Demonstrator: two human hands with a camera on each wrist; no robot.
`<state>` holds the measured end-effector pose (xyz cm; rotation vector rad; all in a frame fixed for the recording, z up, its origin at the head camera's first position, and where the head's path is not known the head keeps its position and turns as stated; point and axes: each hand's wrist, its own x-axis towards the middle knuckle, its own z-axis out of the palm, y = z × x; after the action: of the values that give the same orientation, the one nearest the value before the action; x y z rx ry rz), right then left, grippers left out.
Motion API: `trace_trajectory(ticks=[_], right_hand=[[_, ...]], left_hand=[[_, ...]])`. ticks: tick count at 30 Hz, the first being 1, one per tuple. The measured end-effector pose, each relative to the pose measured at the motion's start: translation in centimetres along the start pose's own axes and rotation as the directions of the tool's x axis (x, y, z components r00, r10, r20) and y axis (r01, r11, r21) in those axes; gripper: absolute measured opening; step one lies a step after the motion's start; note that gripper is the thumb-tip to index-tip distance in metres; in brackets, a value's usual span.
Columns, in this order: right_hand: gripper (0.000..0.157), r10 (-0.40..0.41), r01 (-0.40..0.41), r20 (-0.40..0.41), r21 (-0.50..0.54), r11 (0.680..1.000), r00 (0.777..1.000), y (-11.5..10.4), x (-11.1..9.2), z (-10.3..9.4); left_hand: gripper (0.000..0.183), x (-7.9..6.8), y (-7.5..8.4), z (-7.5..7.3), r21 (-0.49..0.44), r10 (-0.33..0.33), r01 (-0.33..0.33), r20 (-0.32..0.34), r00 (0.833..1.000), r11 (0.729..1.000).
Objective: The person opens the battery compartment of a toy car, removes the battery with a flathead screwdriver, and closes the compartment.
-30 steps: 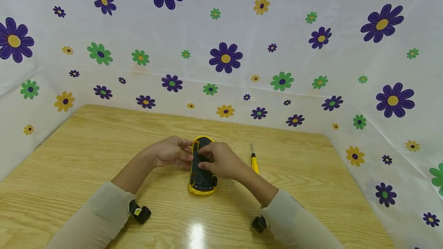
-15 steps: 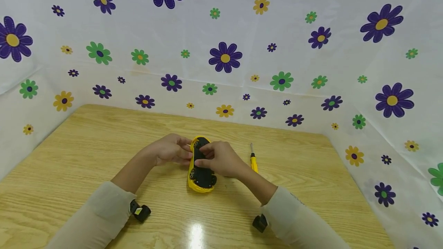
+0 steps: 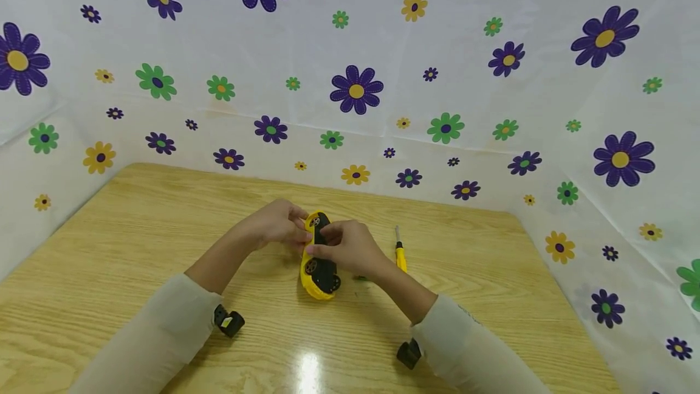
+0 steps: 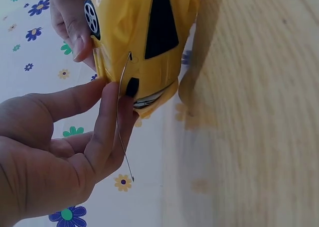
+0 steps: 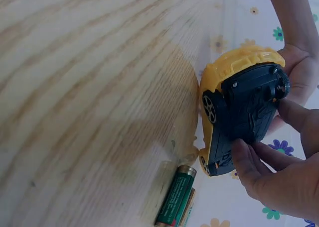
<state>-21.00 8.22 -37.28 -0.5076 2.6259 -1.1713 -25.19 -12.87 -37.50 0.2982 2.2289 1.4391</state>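
Observation:
A yellow toy car (image 3: 326, 269) is held tilted on its side over the table, its black underside turned to the right. My left hand (image 3: 270, 224) grips the car's far end between thumb and fingers. A thin wire antenna (image 4: 118, 117) sticks out of the yellow body in the left wrist view, crossing in front of those fingers. My right hand (image 3: 355, 248) holds the car from the other side, thumb at the lower edge and fingertips against the black underside (image 5: 244, 105). Part of the underside is hidden by that hand.
Green batteries (image 5: 174, 197) lie on the table beside the car in the right wrist view, mostly behind my right hand in the head view. A yellow screwdriver (image 3: 401, 257) lies to the right. Flowered white cloth (image 3: 306, 35) backs the wooden table (image 3: 164, 217).
The car has rolled from underside-up onto its side, showing more of its yellow flank and left wheels. My left hand has shifted slightly away from me; my right thumb has moved to the car's edge.

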Motion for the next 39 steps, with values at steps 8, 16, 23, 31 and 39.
trace_trajectory(ticks=[8, 16, 23, 31, 39], right_hand=[[0.051, 0.046, -0.043, -0.029, 0.106, 0.994, 0.999, 0.4, -0.3, 0.0], [0.046, 0.097, -0.085, -0.055, 0.199, 0.976, 0.994, 1.0, -0.5, 0.1], [0.041, 0.098, -0.080, -0.068, 0.227, 0.971, 0.993, 1.1, -0.8, 0.2], [0.041, 0.107, -0.086, -0.085, 0.219, 0.972, 0.991, 1.2, -1.0, 0.1], [0.039, 0.110, -0.087, -0.086, 0.239, 0.967, 0.990, 1.3, -1.2, 0.0]], left_hand=[[0.063, 0.1, 2.1, 0.2, 0.089, -0.002, 0.001, 0.016, 1.000, 0.996], [0.063, 0.1, 2.9, 0.8, 0.176, 0.017, -0.011, -0.034, 0.999, 0.984], [0.052, -0.7, 2.5, 0.7, 0.146, 0.144, -0.118, -0.185, 0.972, 0.982], [0.041, -1.9, 1.7, 0.0, -0.109, 0.141, -0.180, -0.297, 0.944, 0.978], [0.041, -2.4, 0.1, 0.0, -0.363, -0.032, -0.060, -0.241, 0.970, 0.930]])
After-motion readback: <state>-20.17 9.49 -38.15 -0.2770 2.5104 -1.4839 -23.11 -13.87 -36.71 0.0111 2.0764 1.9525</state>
